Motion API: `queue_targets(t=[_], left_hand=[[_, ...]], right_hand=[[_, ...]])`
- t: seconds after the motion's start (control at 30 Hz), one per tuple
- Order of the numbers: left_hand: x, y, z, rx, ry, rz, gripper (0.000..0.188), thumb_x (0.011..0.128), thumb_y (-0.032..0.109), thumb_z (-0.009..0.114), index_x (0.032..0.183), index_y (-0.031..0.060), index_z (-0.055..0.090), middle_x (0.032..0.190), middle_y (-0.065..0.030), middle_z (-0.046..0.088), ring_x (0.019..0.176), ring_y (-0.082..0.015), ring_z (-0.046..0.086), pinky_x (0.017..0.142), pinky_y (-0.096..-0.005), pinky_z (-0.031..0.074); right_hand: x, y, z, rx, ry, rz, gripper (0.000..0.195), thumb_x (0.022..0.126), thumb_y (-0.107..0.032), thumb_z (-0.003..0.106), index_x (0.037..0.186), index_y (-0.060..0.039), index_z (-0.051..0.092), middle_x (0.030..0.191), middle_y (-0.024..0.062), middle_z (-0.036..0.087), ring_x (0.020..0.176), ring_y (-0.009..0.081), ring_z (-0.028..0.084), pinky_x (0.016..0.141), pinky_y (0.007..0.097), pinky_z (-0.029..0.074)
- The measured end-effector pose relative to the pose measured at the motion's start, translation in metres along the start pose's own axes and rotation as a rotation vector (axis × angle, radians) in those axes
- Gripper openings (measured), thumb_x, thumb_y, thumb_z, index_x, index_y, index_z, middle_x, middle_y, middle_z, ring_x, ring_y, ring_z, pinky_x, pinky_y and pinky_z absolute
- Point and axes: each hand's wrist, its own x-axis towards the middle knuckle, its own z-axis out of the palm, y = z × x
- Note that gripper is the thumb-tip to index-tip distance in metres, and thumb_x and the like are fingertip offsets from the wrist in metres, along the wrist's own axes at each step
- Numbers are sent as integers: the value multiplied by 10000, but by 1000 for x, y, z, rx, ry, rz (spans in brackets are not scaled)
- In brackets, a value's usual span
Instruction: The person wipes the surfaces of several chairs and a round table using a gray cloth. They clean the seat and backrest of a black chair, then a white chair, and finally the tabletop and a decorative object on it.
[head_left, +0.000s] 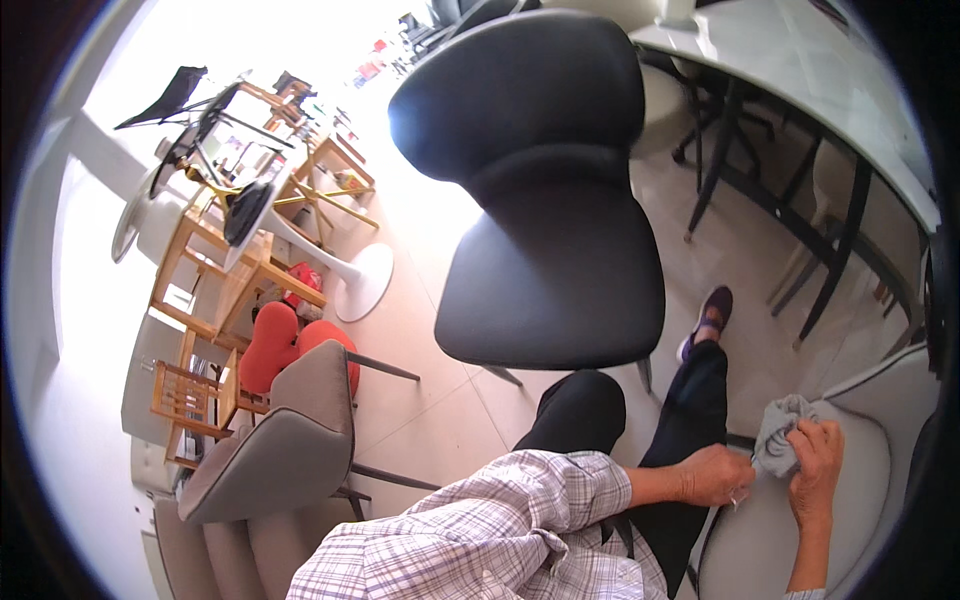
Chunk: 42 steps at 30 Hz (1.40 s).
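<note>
My right hand (817, 465) grips a bunched grey cloth (784, 435) above the pale seat (810, 525) of a chair at my right. Beside it, my left hand (712, 476) is curled, its knuckles near the cloth. A small pale object (738, 496) shows at its fingers; what it is I cannot tell. The fingers hide most of it. Straight ahead of my knees stands a black padded chair (555, 277), its seat towards me.
A glossy pale table (795, 60) on dark legs is at the upper right. To my left are a grey-brown upholstered chair (292, 450), a red chair (270, 349), stacked wooden chairs (225, 300) and a white pedestal base (365, 281). Tiled floor (427, 420) lies between.
</note>
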Motion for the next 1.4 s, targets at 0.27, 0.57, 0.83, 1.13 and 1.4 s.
queue_targets(t=[0.27, 0.57, 0.83, 1.13, 1.4], left_hand=[[11, 10, 0, -2, 5, -51, 237, 904, 197, 686, 771, 38, 572, 739, -173, 585, 692, -357, 626, 616, -435, 516], [7, 8, 5, -4, -26, -49, 258, 888, 226, 701, 789, 46, 544, 792, -154, 575, 749, -368, 627, 674, -450, 513], [-4, 4, 10, 13, 13, 0, 271, 905, 269, 666, 788, 64, 531, 788, -154, 564, 747, -376, 617, 646, -452, 513], [-70, 38, -133, -226, 215, -596, 203, 945, 195, 718, 862, 14, 675, 693, 9, 594, 643, -78, 558, 565, -263, 458], [-123, 29, -252, -386, 1016, -798, 188, 949, 218, 719, 842, 73, 664, 648, 41, 573, 531, -45, 481, 468, -219, 370]], right_hand=[[-100, 179, -6, -484, 139, 444, 320, 903, -42, 465, 1205, -45, 572, 1273, 115, 595, 1192, 358, 527, 999, 461, 419], [-297, 196, -62, -403, -82, 1533, 571, 960, -71, 522, 1509, 10, 388, 1526, 229, 433, 1405, 351, 419, 1157, 410, 345], [-418, 126, -15, -163, 171, 1379, 638, 929, -116, 575, 1510, 48, 367, 1527, 228, 430, 1406, 335, 416, 1163, 390, 321], [-187, -6, -47, 1073, 609, 1211, 761, 795, -192, 692, 1414, 147, 409, 1327, 181, 554, 1206, 276, 530, 1068, 342, 386], [-36, -70, 5, 1670, 278, 829, 548, 824, -185, 613, 1315, 49, 549, 1225, 151, 642, 1121, 281, 626, 980, 372, 503]])
